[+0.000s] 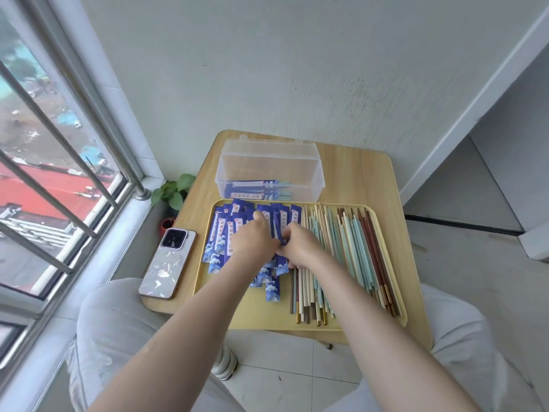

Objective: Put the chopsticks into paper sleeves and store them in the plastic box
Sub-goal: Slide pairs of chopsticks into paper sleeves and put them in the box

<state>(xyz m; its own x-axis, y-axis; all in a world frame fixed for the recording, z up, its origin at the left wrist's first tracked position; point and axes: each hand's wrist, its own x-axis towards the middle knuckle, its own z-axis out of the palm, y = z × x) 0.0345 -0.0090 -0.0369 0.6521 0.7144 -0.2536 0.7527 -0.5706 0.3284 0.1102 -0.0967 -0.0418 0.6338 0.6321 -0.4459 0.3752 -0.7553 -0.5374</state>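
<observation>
— Where's it all laid out?

— Everything's on the yellow tray (300, 325) in the lower middle of the frame. The blue paper sleeves (221, 233) are heaped on its left half, the loose chopsticks (350, 248) are fanned over its right half, and the clear plastic box (269, 169) stands open just above the tray with a few filled sleeves already lying in it.

— And the hands?

— They're close together over the sleeve pile. The right hand (300, 246) pinches the end of one sleeve. The left hand (255, 237) lies on the heap beside it, fingers reaching forward; whether it's actually gripping anything, I can't tell from here.

— So how would you do this bit well?

— I'd peel a single sleeve free, the left hand holding the rest of the pile down so it doesn't drag along. Then find the open end before going for a matched pair.
</observation>
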